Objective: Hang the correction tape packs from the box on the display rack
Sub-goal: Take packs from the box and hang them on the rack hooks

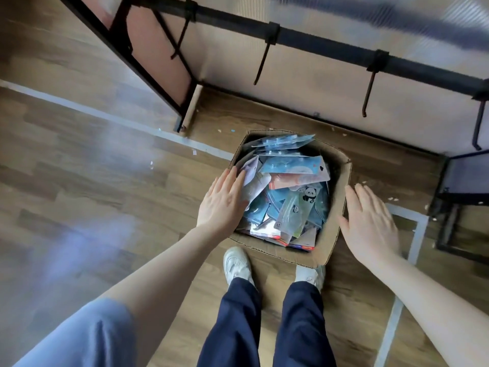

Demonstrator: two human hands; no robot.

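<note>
Right now the open brown cardboard box (334, 207) stands on the wooden plank floor (92, 181), just in front of the person's two white shoes (236, 262), and it is full of flat correction tape packs (287, 197), blue, red and clear ones, lying in a loose heap. One clear pack with a panda picture (308, 194) lies near the top of the heap. The left hand (222, 201) lies over the left wall of the box, with its fingers straight and close together and the fingertips reaching in over the packs; it holds nothing. The right hand (369, 223) is just outside the right wall of the box, fingers straight and slightly apart, also empty; whether it touches the cardboard I cannot tell. I think both hands are placed so, one on each side, to steady or shift the box before a pack is taken. Beyond the box, on its far side, stands the black metal display rack (330, 46), with a pale back panel, and its long black hooks (263, 60) carry nothing in this view. So no pack is hung yet, and the work seems to be at its very beginning.
</note>
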